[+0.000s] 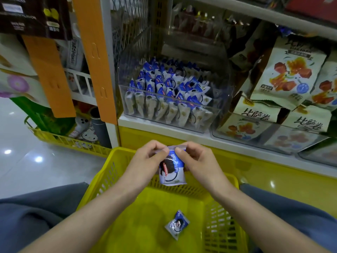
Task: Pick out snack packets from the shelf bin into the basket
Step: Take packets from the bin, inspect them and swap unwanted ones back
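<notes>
Both hands, left hand [149, 157] and right hand [197, 159], pinch a blue-and-white foil snack packet [171, 168] over the yellow plastic basket [113, 172]; best released low, beside the packet already inside [176, 224].

This is looking like a shop, a snack aisle in a small store. A white shelf [160, 124] is running across the middle of the frame, carrying a clear bin [222, 99] that is holding rows of identical blue-and-white snack packets [164, 84]. At the right, larger printed snack bags [290, 73] are standing stacked in further clear bins [273, 142]. Orange display strips [94, 57] are hanging at the upper left, and a yellow floor basket [60, 141] of goods is sitting on the glossy tiled floor [27, 161] at the left. A yellow shopping basket [109, 176] is lying at the bottom centre.
</notes>
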`<move>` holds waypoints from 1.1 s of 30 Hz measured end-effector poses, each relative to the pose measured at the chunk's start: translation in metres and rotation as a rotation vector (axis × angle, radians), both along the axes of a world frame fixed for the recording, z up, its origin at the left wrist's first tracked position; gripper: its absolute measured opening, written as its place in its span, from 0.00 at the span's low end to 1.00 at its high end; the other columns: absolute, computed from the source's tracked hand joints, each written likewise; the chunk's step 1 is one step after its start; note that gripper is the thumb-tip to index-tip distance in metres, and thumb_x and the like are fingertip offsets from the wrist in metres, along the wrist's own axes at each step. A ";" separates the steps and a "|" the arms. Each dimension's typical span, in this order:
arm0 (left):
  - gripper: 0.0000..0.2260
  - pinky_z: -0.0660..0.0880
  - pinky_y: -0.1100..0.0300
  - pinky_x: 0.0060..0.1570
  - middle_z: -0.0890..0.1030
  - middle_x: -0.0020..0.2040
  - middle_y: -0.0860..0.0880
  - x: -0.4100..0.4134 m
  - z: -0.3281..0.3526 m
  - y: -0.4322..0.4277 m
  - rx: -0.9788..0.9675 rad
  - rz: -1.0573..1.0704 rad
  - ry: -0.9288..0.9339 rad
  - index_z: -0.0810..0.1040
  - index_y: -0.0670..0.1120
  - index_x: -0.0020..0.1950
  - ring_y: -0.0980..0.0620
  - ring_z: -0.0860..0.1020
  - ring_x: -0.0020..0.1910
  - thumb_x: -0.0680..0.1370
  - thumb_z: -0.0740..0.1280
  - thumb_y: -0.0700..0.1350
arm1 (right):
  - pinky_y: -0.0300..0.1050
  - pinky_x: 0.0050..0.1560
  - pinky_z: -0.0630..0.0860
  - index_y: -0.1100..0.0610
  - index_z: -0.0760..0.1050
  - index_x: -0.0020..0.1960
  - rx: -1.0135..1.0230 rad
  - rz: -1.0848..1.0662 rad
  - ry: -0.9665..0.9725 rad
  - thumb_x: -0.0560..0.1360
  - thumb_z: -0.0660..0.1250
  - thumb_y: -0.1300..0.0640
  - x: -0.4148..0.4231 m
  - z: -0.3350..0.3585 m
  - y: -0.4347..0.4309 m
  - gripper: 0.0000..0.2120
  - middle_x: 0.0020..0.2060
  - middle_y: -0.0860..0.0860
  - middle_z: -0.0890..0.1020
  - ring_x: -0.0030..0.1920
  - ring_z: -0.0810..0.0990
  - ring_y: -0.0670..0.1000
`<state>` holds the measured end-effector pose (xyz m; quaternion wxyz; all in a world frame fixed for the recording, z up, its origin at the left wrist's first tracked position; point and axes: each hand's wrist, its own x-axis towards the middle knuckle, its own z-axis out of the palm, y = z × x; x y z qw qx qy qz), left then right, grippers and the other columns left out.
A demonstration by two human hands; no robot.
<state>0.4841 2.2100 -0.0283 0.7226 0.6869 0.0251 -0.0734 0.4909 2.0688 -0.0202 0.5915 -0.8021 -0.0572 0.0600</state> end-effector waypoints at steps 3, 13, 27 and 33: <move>0.12 0.76 0.54 0.41 0.76 0.34 0.46 0.001 0.001 0.002 0.051 -0.009 -0.029 0.72 0.45 0.35 0.52 0.75 0.37 0.78 0.61 0.38 | 0.37 0.38 0.72 0.49 0.77 0.39 -0.250 -0.009 -0.199 0.74 0.67 0.57 0.000 -0.002 -0.005 0.06 0.33 0.45 0.81 0.34 0.76 0.41; 0.11 0.65 0.58 0.33 0.72 0.29 0.51 0.001 -0.003 0.006 0.280 -0.038 -0.201 0.71 0.41 0.36 0.56 0.69 0.31 0.78 0.63 0.43 | 0.36 0.34 0.70 0.52 0.76 0.40 -0.424 0.056 -0.389 0.73 0.67 0.51 -0.003 -0.004 -0.008 0.06 0.33 0.43 0.77 0.36 0.75 0.43; 0.07 0.79 0.64 0.39 0.83 0.44 0.48 0.003 0.000 0.000 -0.086 0.033 0.090 0.76 0.43 0.53 0.56 0.82 0.37 0.76 0.66 0.42 | 0.34 0.34 0.79 0.62 0.71 0.48 0.252 -0.202 0.225 0.78 0.59 0.65 0.009 0.009 -0.011 0.03 0.39 0.53 0.81 0.32 0.81 0.42; 0.08 0.79 0.62 0.37 0.82 0.38 0.50 0.008 0.000 0.006 -0.007 0.162 -0.022 0.78 0.45 0.43 0.58 0.80 0.36 0.79 0.60 0.42 | 0.35 0.36 0.78 0.61 0.68 0.58 0.089 0.047 0.338 0.76 0.62 0.69 0.004 0.001 -0.011 0.12 0.40 0.56 0.82 0.34 0.81 0.45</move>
